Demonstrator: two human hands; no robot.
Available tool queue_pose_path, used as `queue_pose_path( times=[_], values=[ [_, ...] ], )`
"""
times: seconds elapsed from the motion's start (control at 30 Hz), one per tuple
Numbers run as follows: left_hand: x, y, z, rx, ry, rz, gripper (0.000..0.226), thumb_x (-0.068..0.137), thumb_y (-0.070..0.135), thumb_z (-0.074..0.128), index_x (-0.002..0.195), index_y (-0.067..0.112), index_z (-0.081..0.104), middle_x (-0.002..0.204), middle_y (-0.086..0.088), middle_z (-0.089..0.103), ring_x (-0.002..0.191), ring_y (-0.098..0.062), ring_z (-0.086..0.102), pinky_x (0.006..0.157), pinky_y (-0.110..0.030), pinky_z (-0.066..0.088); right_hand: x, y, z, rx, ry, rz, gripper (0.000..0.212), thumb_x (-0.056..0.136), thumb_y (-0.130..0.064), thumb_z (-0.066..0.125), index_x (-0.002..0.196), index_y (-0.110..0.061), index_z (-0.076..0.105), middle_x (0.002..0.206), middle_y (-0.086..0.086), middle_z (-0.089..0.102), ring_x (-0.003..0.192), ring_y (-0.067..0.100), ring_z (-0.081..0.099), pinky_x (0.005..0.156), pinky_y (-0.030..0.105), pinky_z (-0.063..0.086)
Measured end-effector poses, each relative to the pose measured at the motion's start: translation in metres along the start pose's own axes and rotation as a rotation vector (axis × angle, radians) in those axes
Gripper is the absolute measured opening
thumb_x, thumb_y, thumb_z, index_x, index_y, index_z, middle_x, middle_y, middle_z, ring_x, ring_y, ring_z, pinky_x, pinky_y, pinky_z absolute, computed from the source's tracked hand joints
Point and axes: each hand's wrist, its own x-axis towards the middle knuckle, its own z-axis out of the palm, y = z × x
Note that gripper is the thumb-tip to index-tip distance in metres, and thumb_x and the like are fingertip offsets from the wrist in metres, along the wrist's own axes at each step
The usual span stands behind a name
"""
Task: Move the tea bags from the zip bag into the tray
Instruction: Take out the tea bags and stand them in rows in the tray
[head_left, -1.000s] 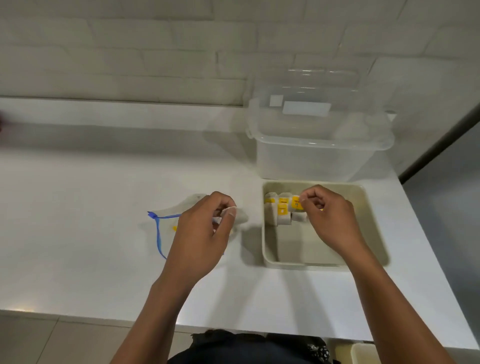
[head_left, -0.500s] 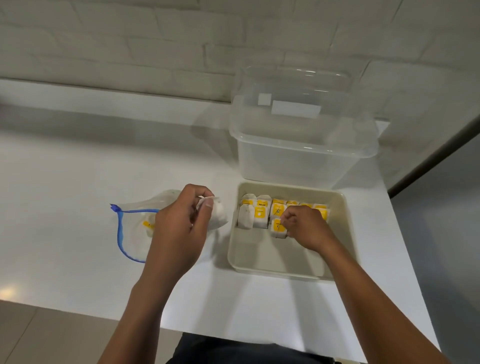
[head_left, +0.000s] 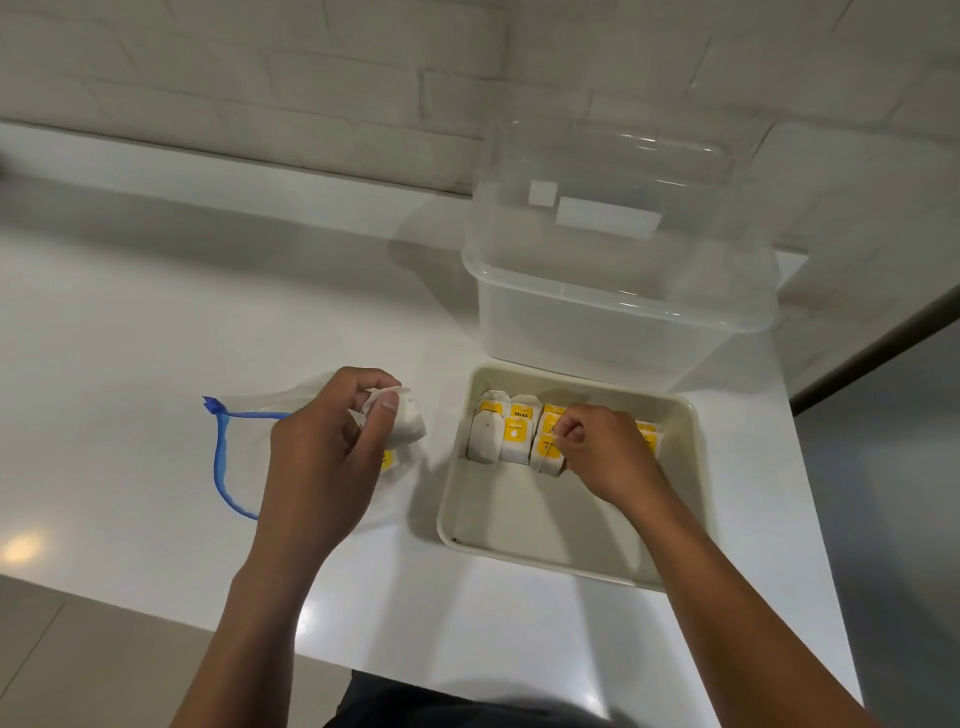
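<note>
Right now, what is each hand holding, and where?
Left hand pinches a white paper tea bag by its top edge, over the clear blue-zip bag. Right hand fingertips grip a yellow-tagged tea bag in the beige tray.

Countertop (head_left: 130, 338): smooth white surface, semi-gloss, showing soft light reflections; wall (head_left: 234, 88): painted white brick, matt and rough; tray (head_left: 524, 545): cream plastic, smooth, low sheen; storage box (head_left: 613, 322): translucent plastic, glossy at the rim; zip bag (head_left: 244, 431): thin clear plastic film with blue seal; tea bags (head_left: 501, 434): matt white paper with yellow printed tags.
</note>
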Motion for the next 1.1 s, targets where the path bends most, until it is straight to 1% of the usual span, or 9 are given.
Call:
queue_pose_path(
  times=[0.1,0.3,0.37,0.47,0.57,0.63,0.77,0.9,1.1],
  values=[
    [0.003,0.002,-0.002,0.012,0.006,0.030,0.022,0.098,0.028,0.057,0.089,0.048,0.055,0.082,0.020,0.063,0.062,-0.016,0.055,0.051,-0.022,0.041,0.003,0.001,0.002,-0.057,0.042,0.019,0.015,0.085,-0.011,0.058,0.076,-0.020,0.066,0.075,0.002,0.070,0.079,0.025,0.064,0.070,0.038,0.055],
    [0.001,0.002,-0.001,-0.008,-0.021,0.039,0.019,0.098,0.028,0.057,0.089,0.045,0.058,0.062,0.005,0.059,0.056,-0.020,0.051,0.048,-0.023,0.036,0.006,0.003,0.004,-0.094,0.090,0.023,0.015,0.085,-0.012,0.055,0.074,-0.017,0.064,0.071,0.002,0.068,0.078,0.026,0.061,0.068,0.039,0.053],
    [-0.001,0.003,0.000,-0.012,-0.029,0.039,0.017,0.098,0.028,0.057,0.091,0.044,0.059,0.063,0.008,0.059,0.054,-0.018,0.051,0.046,-0.017,0.034,0.006,0.003,0.005,-0.086,0.092,0.027,0.014,0.085,-0.012,0.056,0.074,-0.016,0.063,0.071,0.003,0.068,0.078,0.027,0.062,0.067,0.039,0.053],
    [-0.004,0.005,0.002,-0.006,-0.042,0.039,0.012,0.098,0.026,0.058,0.096,0.037,0.063,0.067,0.014,0.061,0.058,-0.012,0.054,0.050,-0.011,0.037,0.006,0.004,0.006,-0.059,0.096,0.044,0.013,0.083,-0.014,0.061,0.071,-0.018,0.061,0.070,0.003,0.068,0.076,0.026,0.063,0.068,0.038,0.053],
    [-0.005,0.007,0.003,0.009,-0.060,0.045,0.011,0.097,0.026,0.058,0.097,0.036,0.064,0.076,0.017,0.064,0.062,-0.012,0.056,0.052,-0.012,0.039,0.007,0.004,0.007,-0.058,0.085,0.059,0.016,0.083,-0.018,0.067,0.069,-0.020,0.058,0.071,0.002,0.068,0.076,0.026,0.065,0.069,0.037,0.054],
    [-0.005,0.008,0.005,0.016,-0.065,0.052,0.011,0.097,0.026,0.059,0.097,0.035,0.065,0.080,0.019,0.064,0.063,-0.011,0.056,0.053,-0.012,0.039,0.008,0.003,0.007,-0.066,0.086,0.066,0.015,0.084,-0.017,0.064,0.070,-0.019,0.058,0.074,0.003,0.068,0.078,0.027,0.064,0.071,0.036,0.054],
    [-0.006,0.010,0.006,0.007,-0.068,0.054,0.010,0.097,0.024,0.059,0.097,0.032,0.066,0.079,0.020,0.063,0.062,-0.011,0.055,0.053,-0.012,0.038,0.009,0.000,0.008,-0.102,0.097,0.078,0.015,0.085,-0.015,0.059,0.071,-0.020,0.060,0.081,0.006,0.070,0.085,0.028,0.060,0.072,0.034,0.049],
    [-0.007,0.008,0.009,-0.015,-0.083,0.040,0.010,0.096,0.024,0.061,0.097,0.031,0.066,0.078,0.018,0.064,0.060,-0.014,0.054,0.053,-0.013,0.038,0.010,-0.002,0.008,-0.087,0.109,0.108,0.014,0.083,-0.016,0.056,0.069,-0.020,0.058,0.073,0.005,0.070,0.082,0.027,0.064,0.073,0.035,0.053],
    [-0.006,0.012,0.016,-0.012,-0.107,0.057,0.004,0.094,0.029,0.064,0.094,0.032,0.067,0.069,0.013,0.065,0.061,-0.009,0.058,0.056,-0.018,0.042,0.010,-0.003,0.006,-0.128,0.077,0.123,0.013,0.084,-0.019,0.064,0.073,-0.021,0.058,0.085,0.007,0.071,0.089,0.028,0.064,0.073,0.032,0.051]
  ],
)
